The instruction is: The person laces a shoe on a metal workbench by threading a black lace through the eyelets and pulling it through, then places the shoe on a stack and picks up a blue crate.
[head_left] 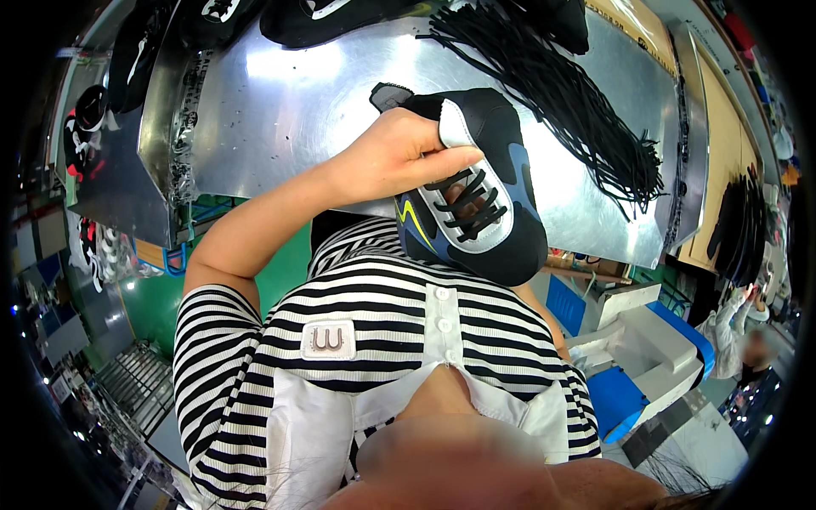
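So the left hand (395,153) is closed in a pinch, thumb and fingers gripping the pale edge by the opening of a black sneaker (514,183) with blue and yellow bits. Sneaker's tilted over the near edge of the metal desk (280,127), right by the striped shirt (374,297), with its black laces threaded across the front. Can't really tell how open the right hand (456,194) is, tbh: it's mostly hidden by the sneaker, just some skin peeking between the laces. Big bundle of loose black cords (552,93) runs from the desk's far edge toward its near right corner. More black shoes (310,25) sit along the far edge, left side.
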### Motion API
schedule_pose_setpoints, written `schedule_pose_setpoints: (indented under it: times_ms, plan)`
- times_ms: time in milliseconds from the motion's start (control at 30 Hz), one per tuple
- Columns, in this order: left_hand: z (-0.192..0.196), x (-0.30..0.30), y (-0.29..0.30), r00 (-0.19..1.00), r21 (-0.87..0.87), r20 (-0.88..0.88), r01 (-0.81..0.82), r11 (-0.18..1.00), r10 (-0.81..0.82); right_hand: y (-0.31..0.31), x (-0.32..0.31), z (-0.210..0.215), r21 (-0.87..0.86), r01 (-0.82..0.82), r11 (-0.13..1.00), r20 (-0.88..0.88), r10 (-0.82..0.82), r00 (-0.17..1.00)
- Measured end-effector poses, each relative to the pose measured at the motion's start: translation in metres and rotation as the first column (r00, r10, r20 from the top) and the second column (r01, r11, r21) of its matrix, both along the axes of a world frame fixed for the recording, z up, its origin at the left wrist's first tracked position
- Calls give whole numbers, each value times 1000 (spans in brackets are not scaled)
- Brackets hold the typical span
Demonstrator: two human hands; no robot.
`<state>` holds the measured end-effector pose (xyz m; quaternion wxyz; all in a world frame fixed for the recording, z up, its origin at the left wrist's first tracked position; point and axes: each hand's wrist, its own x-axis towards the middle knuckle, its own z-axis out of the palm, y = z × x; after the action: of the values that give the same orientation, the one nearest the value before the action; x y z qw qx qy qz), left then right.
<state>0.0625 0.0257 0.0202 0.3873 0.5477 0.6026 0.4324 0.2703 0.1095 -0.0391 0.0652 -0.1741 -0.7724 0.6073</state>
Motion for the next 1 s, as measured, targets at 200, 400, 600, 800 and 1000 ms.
schedule_pose_setpoints:
  times_ms: [200,400,600,800,1000]
  plan:
    - [-9,-4,5,998,-159,-23,48,986,-52,3,2,-7,57,-35,998,-34,37,999]
    - [-15,-2,4,1000,-78,-22,9,997,-11,4,-1,-1,251,-83,964,-11,89,996]
    - [-7,0,2,1000,-25,-19,-15,1000,15,-1,10,-32,-120,24,993,27,-21,999]
    - [7,-13,1,994,-138,54,105,985,-98,34,-19,15,66,42,997,-85,-36,996]
    - [2,-36,2,945,-99,240,249,963,-220,55,-12,7,-805,172,568,-54,-360,931]
